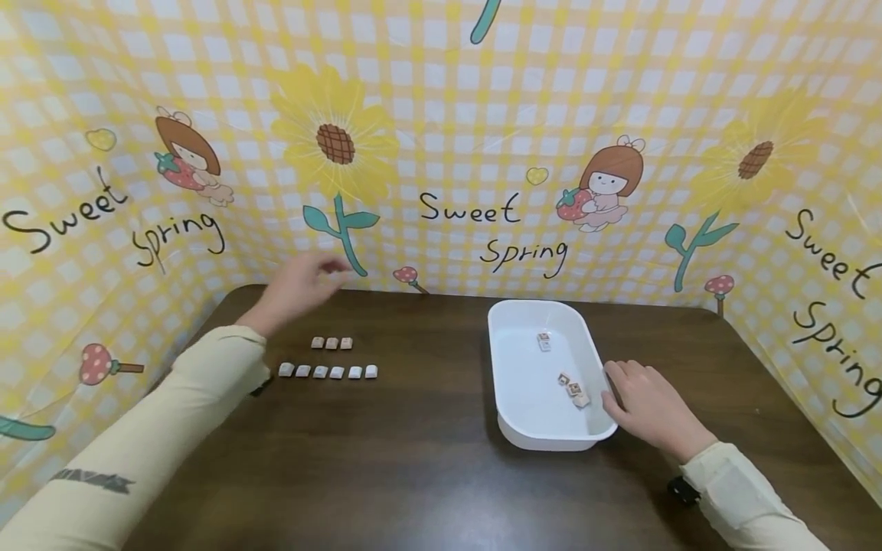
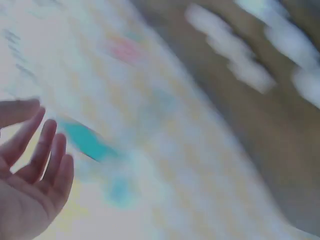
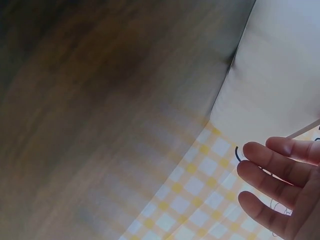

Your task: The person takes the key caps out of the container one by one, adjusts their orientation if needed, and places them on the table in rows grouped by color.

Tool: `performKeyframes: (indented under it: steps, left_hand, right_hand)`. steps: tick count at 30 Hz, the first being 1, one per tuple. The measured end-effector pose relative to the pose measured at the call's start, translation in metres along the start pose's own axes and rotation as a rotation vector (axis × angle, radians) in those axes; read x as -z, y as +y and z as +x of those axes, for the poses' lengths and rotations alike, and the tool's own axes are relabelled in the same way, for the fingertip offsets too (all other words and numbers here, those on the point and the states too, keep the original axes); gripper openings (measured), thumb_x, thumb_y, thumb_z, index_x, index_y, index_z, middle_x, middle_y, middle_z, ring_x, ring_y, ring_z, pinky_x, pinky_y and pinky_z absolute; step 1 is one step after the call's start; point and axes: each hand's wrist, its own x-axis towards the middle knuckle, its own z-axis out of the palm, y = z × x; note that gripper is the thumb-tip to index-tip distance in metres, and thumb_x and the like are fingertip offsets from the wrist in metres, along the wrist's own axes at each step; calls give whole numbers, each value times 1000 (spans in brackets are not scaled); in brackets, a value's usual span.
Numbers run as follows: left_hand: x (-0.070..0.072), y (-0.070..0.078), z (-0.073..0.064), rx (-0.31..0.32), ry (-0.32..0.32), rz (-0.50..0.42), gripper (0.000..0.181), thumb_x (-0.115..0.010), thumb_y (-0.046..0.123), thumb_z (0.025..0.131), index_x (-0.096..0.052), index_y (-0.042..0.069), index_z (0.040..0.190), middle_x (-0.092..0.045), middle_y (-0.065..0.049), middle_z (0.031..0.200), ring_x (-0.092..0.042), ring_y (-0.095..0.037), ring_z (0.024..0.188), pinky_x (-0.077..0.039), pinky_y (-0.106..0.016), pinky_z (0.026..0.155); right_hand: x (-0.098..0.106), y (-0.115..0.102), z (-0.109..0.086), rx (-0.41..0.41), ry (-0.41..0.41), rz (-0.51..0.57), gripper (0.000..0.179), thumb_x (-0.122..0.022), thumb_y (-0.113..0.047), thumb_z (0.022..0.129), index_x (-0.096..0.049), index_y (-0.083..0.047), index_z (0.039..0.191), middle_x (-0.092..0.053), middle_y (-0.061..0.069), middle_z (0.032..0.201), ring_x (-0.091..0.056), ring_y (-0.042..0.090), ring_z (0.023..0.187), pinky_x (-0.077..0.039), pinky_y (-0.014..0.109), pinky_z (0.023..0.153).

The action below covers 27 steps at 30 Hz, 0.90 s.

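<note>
My left hand (image 1: 298,287) is in the air near the table's back edge, beyond two rows of small keycaps. Its fingers (image 2: 42,150) are relaxed and slightly bent, and I see nothing held between them. Three keycaps (image 1: 332,343) form the back row; several paler ones (image 1: 320,372) line up in front. To the right stands a white plastic basin (image 1: 513,428) with several loose keycaps (image 1: 574,389) inside. My right hand (image 1: 654,405) is at the basin's right rim, fingers loosely extended beside its outer wall; whether they touch it I cannot tell.
The dark wooden table (image 1: 386,474) carries the rows on the left and the basin on the right. A yellow checked cloth (image 1: 455,115) with flowers and lettering hangs behind and at both sides. The left wrist view is blurred.
</note>
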Motion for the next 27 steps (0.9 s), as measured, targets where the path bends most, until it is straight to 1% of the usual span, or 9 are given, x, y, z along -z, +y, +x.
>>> performKeyframes:
  steps: [3, 5, 8, 12, 16, 18, 21, 23, 27]
  left_hand:
    - [-11, 66, 6, -136, 93, -4, 18, -59, 14, 88, -68, 8, 102, -68, -10, 103, -60, -26, 99, -48, -44, 88]
    - [-26, 106, 11, -221, 85, 3, 16, -59, 17, 88, -70, 11, 98, -70, -4, 99, -62, -21, 95, -50, -38, 85]
    - [-55, 157, 19, -308, -3, 64, 16, -59, 22, 89, -71, 13, 98, -71, -1, 97, -64, -16, 90, -52, -31, 79]
    - [-98, 205, 36, -306, -196, 138, 20, -59, 25, 90, -70, 15, 102, -70, 1, 100, -64, -12, 88, -52, -24, 70]
    - [-139, 234, 56, -270, -332, 182, 17, -60, 24, 89, -70, 17, 101, -69, 5, 97, -60, -8, 78, -46, -19, 60]
    - [-157, 244, 65, -245, -399, 199, 10, -61, 20, 89, -68, 15, 91, -64, 5, 82, -53, -7, 67, -41, -18, 54]
    - [-181, 254, 73, -209, -458, 237, 7, -63, 13, 86, -61, 13, 80, -55, 4, 69, -44, -8, 58, -36, -20, 49]
    - [-193, 259, 77, -186, -486, 272, 7, -66, 10, 84, -61, 13, 79, -57, 4, 70, -45, -9, 58, -39, -21, 50]
    - [-213, 262, 78, -137, -492, 331, 13, -69, 11, 81, -67, 16, 93, -69, 5, 91, -57, -9, 72, -51, -24, 63]
  right_hand:
    - [2, 1, 0, -2, 7, -8, 33, -57, -22, 84, -59, 4, 104, -65, 14, 89, -57, 24, 77, -50, 44, 70]
    - [2, 1, 0, 1, 12, -17, 33, -57, -22, 84, -60, 4, 104, -65, 14, 89, -57, 24, 78, -50, 43, 69]
    - [2, 1, -1, 11, 20, -40, 33, -58, -23, 83, -60, 3, 103, -64, 12, 87, -56, 23, 76, -48, 41, 66]
    - [2, 0, 0, 19, 24, -67, 31, -58, -24, 83, -61, 1, 101, -64, 10, 86, -54, 22, 75, -46, 39, 64]
    - [1, -1, 1, 16, 26, -72, 30, -58, -24, 83, -61, 0, 101, -63, 10, 87, -54, 23, 77, -45, 39, 65]
    - [0, -1, 0, 21, 35, -73, 30, -58, -24, 83, -61, 0, 101, -63, 10, 86, -54, 23, 77, -44, 38, 64]
    - [-2, 0, 0, 36, 54, -78, 29, -57, -23, 82, -61, 0, 100, -63, 10, 85, -54, 24, 76, -43, 38, 63]
    - [-3, 1, 0, 41, 64, -79, 30, -57, -23, 82, -61, 0, 100, -64, 10, 85, -55, 24, 76, -44, 38, 63]
    - [-4, 2, 0, 44, 70, -80, 31, -57, -23, 81, -61, 1, 101, -64, 10, 85, -56, 25, 77, -45, 40, 64]
